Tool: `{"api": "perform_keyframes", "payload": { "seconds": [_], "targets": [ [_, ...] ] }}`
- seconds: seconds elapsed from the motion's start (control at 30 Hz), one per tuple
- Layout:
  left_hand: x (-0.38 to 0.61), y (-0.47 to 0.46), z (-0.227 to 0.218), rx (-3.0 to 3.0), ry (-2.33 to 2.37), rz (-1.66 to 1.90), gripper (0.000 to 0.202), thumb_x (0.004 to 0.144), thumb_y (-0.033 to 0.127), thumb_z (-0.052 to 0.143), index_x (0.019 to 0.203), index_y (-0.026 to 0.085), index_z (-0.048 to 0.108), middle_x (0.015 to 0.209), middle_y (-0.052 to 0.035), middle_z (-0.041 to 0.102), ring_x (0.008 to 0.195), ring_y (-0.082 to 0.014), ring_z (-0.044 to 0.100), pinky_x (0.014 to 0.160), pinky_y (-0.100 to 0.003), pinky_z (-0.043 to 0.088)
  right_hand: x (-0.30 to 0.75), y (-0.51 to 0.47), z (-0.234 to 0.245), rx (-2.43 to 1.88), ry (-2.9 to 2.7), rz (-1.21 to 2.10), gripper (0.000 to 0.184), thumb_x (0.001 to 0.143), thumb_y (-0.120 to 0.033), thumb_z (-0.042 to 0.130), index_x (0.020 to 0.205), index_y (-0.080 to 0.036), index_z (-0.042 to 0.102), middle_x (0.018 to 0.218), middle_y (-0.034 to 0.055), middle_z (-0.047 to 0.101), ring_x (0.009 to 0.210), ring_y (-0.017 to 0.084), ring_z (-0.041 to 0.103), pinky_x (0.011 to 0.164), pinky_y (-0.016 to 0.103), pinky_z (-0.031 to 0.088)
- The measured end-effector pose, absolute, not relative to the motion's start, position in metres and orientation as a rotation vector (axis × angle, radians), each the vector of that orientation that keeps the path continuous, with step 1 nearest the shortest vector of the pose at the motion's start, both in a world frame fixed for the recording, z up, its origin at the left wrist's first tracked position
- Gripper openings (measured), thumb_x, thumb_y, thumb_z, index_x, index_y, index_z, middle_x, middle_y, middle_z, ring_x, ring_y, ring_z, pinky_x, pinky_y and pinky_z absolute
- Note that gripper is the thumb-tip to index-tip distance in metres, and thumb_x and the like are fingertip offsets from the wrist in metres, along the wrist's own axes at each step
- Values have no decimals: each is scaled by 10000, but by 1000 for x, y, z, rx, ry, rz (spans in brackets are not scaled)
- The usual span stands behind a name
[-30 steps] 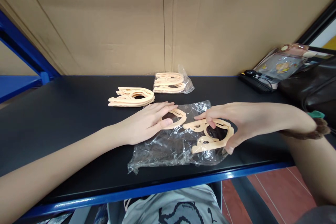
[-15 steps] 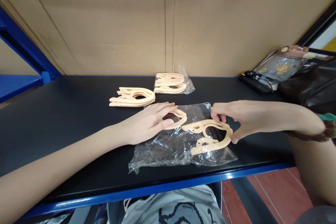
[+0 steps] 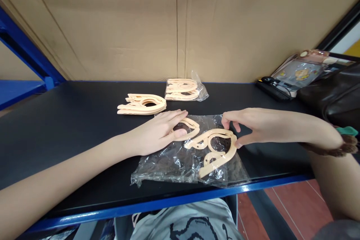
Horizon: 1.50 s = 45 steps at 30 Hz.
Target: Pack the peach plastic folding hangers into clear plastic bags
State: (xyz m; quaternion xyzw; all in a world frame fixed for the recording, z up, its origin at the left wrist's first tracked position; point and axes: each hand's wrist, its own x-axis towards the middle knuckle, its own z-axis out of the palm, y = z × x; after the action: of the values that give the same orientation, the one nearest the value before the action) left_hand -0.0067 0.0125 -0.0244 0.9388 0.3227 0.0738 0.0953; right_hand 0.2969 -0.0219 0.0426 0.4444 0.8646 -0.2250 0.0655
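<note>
The left hand (image 3: 161,131) lies flat over one hanger (image 3: 194,131) and a clear bag (image 3: 171,165), fingers straight and close together. The right hand (image 3: 257,123) has bent fingers spread from its thumb, which is at the tip of another hanger (image 3: 222,160), in or on the bag, I cannot tell which. Farther back on the bench (image 3: 84,120) sit a hanger pile (image 3: 143,110) and a wrapped pack (image 3: 181,96).

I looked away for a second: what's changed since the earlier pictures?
The cream hanger by the right hand slid left and toward the table's front edge, its open end swinging nearer that edge. The clear plastic shifted slightly too. The right thumb is now at the hanger's rounded end. The left hand and loose hanger stack stayed put.
</note>
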Motion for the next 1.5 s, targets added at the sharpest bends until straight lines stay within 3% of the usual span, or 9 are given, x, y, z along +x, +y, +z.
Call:
{"api": "perform_keyframes", "payload": {
  "seconds": [0.13, 0.3, 0.53, 0.63, 0.73, 0.97, 1.2, 1.4, 1.5],
  "targets": [
    [-6, 12, -22, 2768, 962, 186, 693, 1018, 581, 164, 1524, 118, 262, 1593, -127, 258, 1473, -249, 220, 1186, -426, 197, 290, -27, 43, 1318, 2603, -664, 363, 726, -422, 731, 953, -268, 494, 908, -24, 567, 740, 172, 535, 599, 268, 346],
    [-5, 11, -21, 2771, 964, 181, 694, 1017, 583, 165, 1523, 119, 267, 1591, -122, 267, 1472, -240, 222, 1189, -405, 190, 285, -33, 45, 1363, 2623, -556, 356, 733, -459, 718, 909, -256, 485, 824, -40, 561, 677, 163, 501, 575, 270, 311],
    [-5, 12, -22, 2790, 957, 200, 705, 1013, 593, 156, 1517, 117, 286, 1581, -129, 291, 1464, -252, 248, 1184, -405, 208, 272, -35, 46, 1187, 2677, -544, 384, 701, -435, 757, 899, -222, 506, 962, 1, 564, 867, 207, 511, 695, 301, 347],
    [-5, 12, -21, 2780, 964, 193, 708, 1011, 598, 151, 1520, 123, 281, 1584, -122, 284, 1466, -257, 242, 1185, -417, 208, 270, -37, 44, 1160, 2692, -497, 270, 777, -393, 678, 899, -216, 515, 943, 7, 553, 851, 201, 500, 704, 308, 347],
    [-4, 11, -21, 2768, 977, 183, 711, 1008, 603, 147, 1523, 131, 277, 1589, -115, 273, 1468, -263, 235, 1185, -423, 210, 273, -38, 46, 1199, 2694, -485, 265, 757, -357, 684, 893, -215, 505, 933, 4, 549, 824, 190, 503, 686, 299, 353],
    [-3, 11, -21, 2762, 978, 181, 733, 1001, 616, 136, 1527, 120, 264, 1593, -121, 262, 1472, -250, 224, 1188, -415, 193, 271, -41, 49, 1273, 2700, -546, 382, 717, -468, 748, 867, -223, 496, 856, -30, 565, 737, 168, 515, 602, 275, 339],
    [-5, 12, -21, 2760, 963, 201, 722, 1004, 606, 160, 1519, 115, 282, 1586, -128, 278, 1466, -267, 242, 1185, -432, 205, 261, -46, 43, 1135, 2859, -582, 353, 798, -483, 703, 896, -210, 502, 873, -23, 565, 747, 159, 527, 648, 273, 380],
    [-5, 11, -22, 2744, 984, 237, 736, 999, 615, 144, 1519, 115, 289, 1581, -126, 291, 1463, -263, 250, 1187, -420, 205, 243, -59, 28, 1194, 3022, -481, 476, 771, -615, 683, 841, -226, 418, 829, -35, 541, 693, 149, 487, 611, 272, 367],
    [-4, 10, -21, 2732, 997, 213, 731, 1002, 607, 148, 1520, 110, 285, 1586, -118, 282, 1469, -261, 234, 1194, -422, 186, 242, -61, 24, 1170, 3018, -522, 470, 771, -609, 686, 872, -226, 433, 887, -20, 562, 752, 166, 518, 650, 284, 397]
  ]
}}
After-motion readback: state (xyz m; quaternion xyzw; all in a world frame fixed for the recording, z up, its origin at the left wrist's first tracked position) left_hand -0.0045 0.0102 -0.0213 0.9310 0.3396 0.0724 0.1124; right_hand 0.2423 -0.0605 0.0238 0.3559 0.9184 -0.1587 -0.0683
